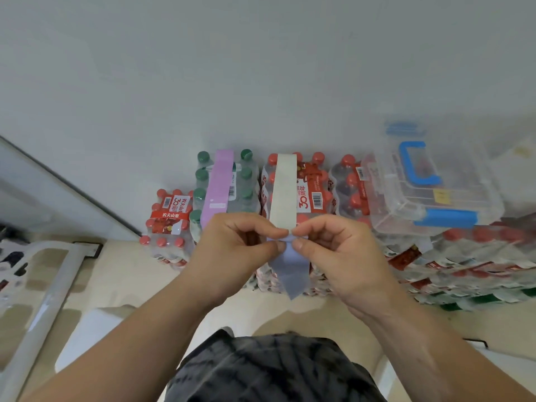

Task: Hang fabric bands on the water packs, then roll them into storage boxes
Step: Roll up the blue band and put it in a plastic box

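A pale blue fabric band [290, 269] hangs down between my hands. My left hand [235, 245] and my right hand [333, 248] both pinch its top end with thumb and forefinger, close together in front of the water packs. A cream band [283, 190] lies draped over a red-capped water pack [311, 187]. A lilac band [218, 184] lies over a green-capped water pack [246, 181] to its left. A clear storage box [429, 190] with blue handle and clips sits on packs at the right.
A smaller red-capped pack [168, 224] stands on the floor at the left. More shrink-wrapped packs [478, 265] are stacked low at the right. A white wall rises behind everything. A white frame [49, 291] lies on the floor at the far left.
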